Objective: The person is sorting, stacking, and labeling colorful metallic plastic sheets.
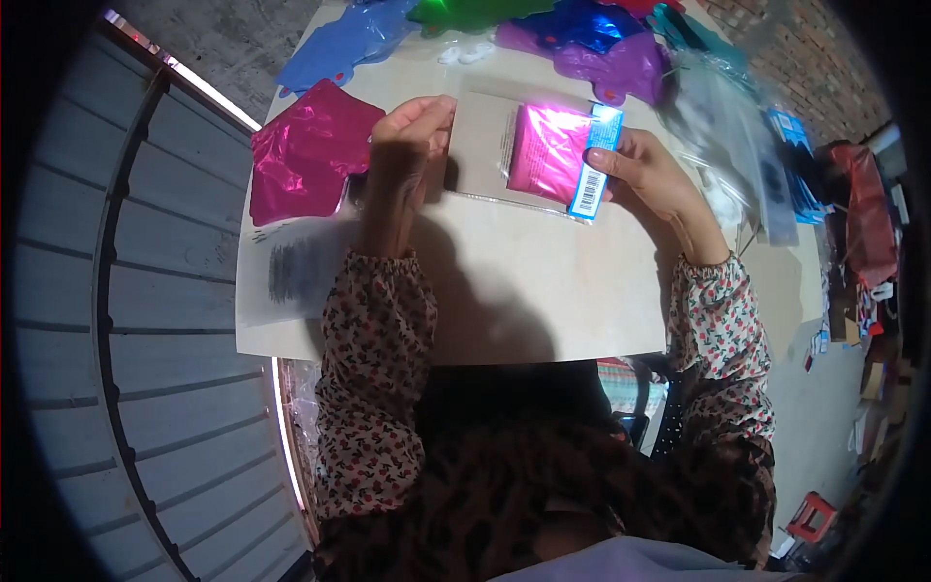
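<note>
Foil of shiny magenta colour (310,150), a flat piece with uneven outline, lies on the left part of the pale wooden desk (592,291). Beyond it, at the far side, rests a light-blue foil piece (354,44). Next comes the left hand (412,131): its fingers are closed together and seem to pinch the left end of a flat, transparent plastic bag (482,145). This bag is held above the middle of the desk; in its right part sits a folded, bright pink packet (551,150). Along the bag's right end runs a narrow blue-and-white paper card (595,165), and the right hand (635,170) grasps this end, with thumb pressed on the card. Farther right lie loose transparent plastic sleeves (718,126).

In my judgement, the step in hand is the closing or checking of the bag, since the packet is already inside. The next move probably calls for a firm right grip, while the left fingers keep the thin film straight, without wrinkle.
</note>
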Motion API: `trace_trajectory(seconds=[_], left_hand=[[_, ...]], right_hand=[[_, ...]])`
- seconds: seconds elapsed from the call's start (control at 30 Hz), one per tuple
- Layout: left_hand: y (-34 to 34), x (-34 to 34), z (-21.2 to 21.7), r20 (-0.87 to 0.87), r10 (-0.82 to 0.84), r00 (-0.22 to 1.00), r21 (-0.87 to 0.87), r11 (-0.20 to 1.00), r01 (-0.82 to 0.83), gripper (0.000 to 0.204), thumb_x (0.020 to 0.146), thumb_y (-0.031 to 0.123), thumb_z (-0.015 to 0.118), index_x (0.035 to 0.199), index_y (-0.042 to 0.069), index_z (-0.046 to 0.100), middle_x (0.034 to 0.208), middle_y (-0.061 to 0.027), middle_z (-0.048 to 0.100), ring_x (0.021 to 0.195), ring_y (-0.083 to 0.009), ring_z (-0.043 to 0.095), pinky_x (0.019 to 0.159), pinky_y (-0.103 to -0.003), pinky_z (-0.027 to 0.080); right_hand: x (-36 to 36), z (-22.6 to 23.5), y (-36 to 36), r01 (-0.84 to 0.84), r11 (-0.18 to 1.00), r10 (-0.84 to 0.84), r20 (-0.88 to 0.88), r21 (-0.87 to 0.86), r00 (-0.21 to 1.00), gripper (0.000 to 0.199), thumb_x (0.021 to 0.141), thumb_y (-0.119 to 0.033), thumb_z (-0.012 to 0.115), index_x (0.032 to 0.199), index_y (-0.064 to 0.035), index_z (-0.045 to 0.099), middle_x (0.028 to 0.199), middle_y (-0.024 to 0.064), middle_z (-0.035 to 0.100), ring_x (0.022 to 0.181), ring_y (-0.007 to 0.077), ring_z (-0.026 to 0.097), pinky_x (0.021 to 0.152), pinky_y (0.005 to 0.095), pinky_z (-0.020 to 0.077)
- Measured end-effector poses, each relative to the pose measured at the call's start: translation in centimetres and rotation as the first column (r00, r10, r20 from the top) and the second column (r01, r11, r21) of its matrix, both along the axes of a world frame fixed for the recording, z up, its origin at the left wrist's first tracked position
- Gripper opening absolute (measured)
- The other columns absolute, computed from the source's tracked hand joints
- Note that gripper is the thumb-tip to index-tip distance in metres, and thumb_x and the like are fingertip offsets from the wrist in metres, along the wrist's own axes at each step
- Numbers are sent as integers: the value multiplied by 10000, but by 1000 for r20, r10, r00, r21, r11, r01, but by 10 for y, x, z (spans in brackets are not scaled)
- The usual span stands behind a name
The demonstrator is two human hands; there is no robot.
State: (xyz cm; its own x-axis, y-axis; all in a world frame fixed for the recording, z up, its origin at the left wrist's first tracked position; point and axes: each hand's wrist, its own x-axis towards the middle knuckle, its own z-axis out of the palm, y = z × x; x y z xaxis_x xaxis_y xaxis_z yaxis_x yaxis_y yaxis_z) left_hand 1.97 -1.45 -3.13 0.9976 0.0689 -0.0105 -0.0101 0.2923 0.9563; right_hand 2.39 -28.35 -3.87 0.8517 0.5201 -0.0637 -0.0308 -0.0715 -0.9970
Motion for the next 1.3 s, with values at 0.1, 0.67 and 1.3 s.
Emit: trace_trajectory(seconds=[0.1, 0.67, 1.3], left_hand=[[1, -1, 0, -29, 0, 1000, -13, 1000, 0, 173, 852, 144, 582, 901, -21, 597, 687, 32, 536, 541, -13, 407, 465, -156, 290], [6, 3, -3, 1, 12, 1000, 25, 1000, -12, 259, 827, 228, 600, 885, -23, 579, 725, -17, 563, 592, -52, 473, 510, -188, 339], [6, 6, -14, -59, -31, 998, -28, 999, 29, 288, 803, 151, 649, 982, -57, 565, 863, -107, 624, 736, -166, 612, 685, -245, 491]], right_hand=[[1, -1, -1, 1, 1000, -1, -3, -10, 1000, 209, 842, -242, 641, 826, -39, 599, 702, 14, 603, 571, 69, 530, 536, 204, 440], [-2, 1, 1, -62, 998, 62, -26, 9, 998, 229, 837, -240, 646, 911, -32, 587, 734, -2, 597, 599, 67, 526, 555, 203, 443], [6, -5, -4, 105, 994, -103, 55, -31, 993, 229, 838, -268, 650, 759, -63, 585, 652, -8, 573, 541, 61, 505, 506, 209, 409]])
